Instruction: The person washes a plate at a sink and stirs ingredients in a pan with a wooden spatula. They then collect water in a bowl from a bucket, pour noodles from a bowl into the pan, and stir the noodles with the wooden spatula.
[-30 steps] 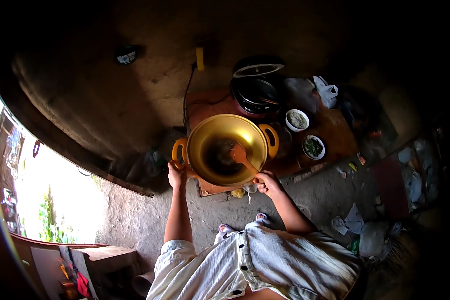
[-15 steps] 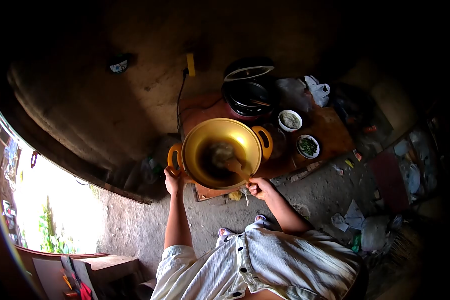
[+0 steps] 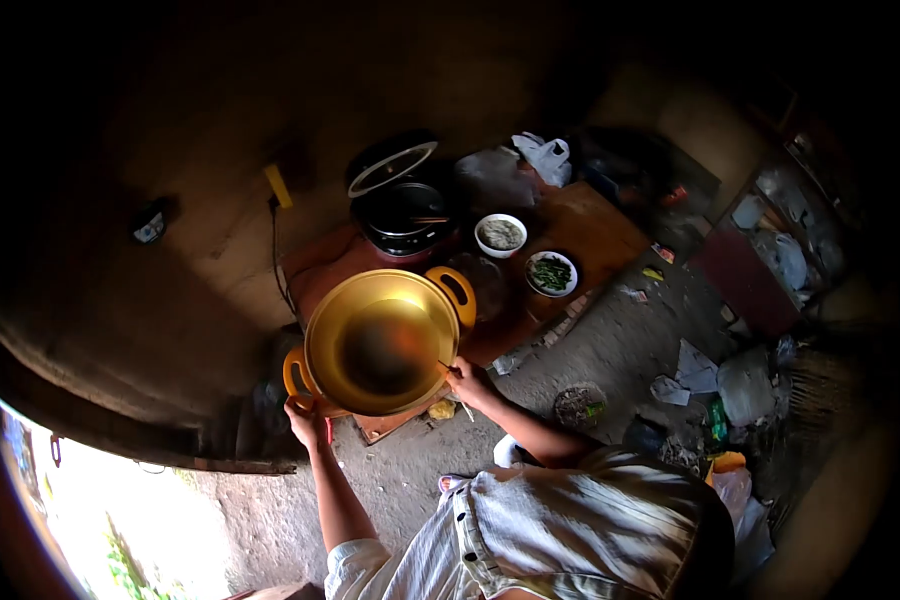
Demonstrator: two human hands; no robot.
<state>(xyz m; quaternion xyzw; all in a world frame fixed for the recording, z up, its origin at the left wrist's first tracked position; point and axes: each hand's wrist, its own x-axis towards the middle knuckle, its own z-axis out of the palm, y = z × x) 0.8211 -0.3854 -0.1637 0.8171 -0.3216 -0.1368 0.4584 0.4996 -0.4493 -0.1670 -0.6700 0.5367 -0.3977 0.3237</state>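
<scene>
The head view has swung to the right, so the tabletop now sits farther left and slants upward to its right end. The spatula blade, distinct earlier, is a blurred orange patch nearer the middle of the pan, farther from the tabletop's front edge. The pan's pale contents have blurred to a dark smear.

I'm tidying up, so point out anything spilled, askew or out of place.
Litter on the floor stands out: white paper and a yellow scrap, toward the right of the view, look discarded rather than put away. No spill shows around the bowl of greens; the bottom of the golden wok is too blurred to judge.
</scene>
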